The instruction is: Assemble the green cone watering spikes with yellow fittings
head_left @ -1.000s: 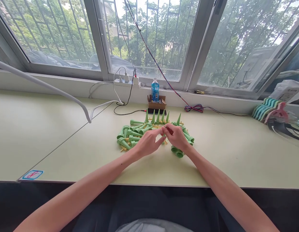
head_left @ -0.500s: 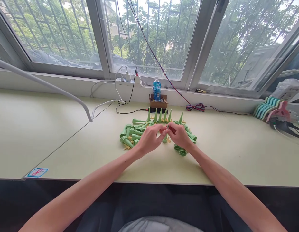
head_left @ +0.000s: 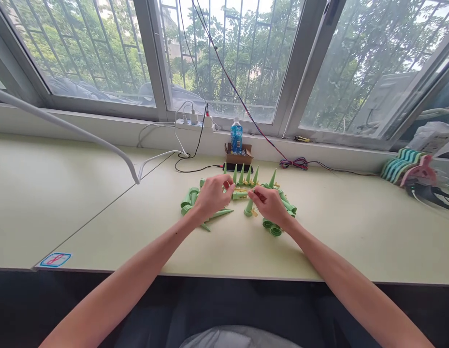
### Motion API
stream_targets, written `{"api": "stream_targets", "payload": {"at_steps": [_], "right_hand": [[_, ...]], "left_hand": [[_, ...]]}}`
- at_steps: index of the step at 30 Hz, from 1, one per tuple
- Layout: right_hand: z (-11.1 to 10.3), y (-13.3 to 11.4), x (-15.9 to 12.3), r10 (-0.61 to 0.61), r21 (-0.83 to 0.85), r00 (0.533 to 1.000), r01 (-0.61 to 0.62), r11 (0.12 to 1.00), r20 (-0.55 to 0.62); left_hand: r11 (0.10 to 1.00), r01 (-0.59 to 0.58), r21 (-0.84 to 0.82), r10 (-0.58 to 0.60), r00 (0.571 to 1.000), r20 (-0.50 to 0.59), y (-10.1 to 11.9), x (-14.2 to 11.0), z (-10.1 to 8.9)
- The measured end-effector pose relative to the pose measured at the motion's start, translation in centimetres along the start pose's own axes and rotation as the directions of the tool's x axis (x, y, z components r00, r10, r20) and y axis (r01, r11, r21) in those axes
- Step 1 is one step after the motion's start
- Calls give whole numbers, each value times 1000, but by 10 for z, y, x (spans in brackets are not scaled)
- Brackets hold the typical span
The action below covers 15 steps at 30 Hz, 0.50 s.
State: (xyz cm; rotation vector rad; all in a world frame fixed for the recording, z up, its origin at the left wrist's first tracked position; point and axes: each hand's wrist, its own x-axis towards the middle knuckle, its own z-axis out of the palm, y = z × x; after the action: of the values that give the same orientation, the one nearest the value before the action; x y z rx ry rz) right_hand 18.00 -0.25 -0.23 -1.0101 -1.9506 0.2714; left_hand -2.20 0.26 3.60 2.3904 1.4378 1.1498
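Observation:
My right hand (head_left: 269,205) is closed in a pinch at the tip of an upright green watering spike (head_left: 248,209) with a small yellow valve at its base. To its left, my left hand (head_left: 213,197) is raised over the spikes with its fingers curled together; whatever is between them is too small to make out. Several green spikes (head_left: 191,195) lie in a heap beneath and beside my left hand, partly hidden by it. A row of upright spikes (head_left: 241,176) stands behind both hands. Green caps (head_left: 275,231) lie by my right wrist.
Behind the row stands a small cardboard box (head_left: 238,158) with a blue bottle (head_left: 236,137). A phone (head_left: 229,167) on a cable lies before it. A bundled red-and-black wire (head_left: 295,163) runs right towards clothes hangers (head_left: 405,166). A white cable (head_left: 101,137) arches at left.
My left hand has moved left and slightly up, away from my right hand, uncovering the upright spike and some lying spikes. My right hand has stayed nearly in place.

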Motion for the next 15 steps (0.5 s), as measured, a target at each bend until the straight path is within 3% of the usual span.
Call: {"api": "stream_targets", "payload": {"at_steps": [3,7,15], "right_hand": [[-1,-3,1,-21,-11,1000,21,1000,-2],[-4,-14,7,-48,-28,999,47,998,-8],[0,-30,23,-73,-33,993,76,997,93]], "left_hand": [[991,46,126,-62,990,129,-17,14,-14],[928,45,371,-173,932,320,-43,37,-21],[892,4,453,-214,885,413,-81,68,-13]]}}
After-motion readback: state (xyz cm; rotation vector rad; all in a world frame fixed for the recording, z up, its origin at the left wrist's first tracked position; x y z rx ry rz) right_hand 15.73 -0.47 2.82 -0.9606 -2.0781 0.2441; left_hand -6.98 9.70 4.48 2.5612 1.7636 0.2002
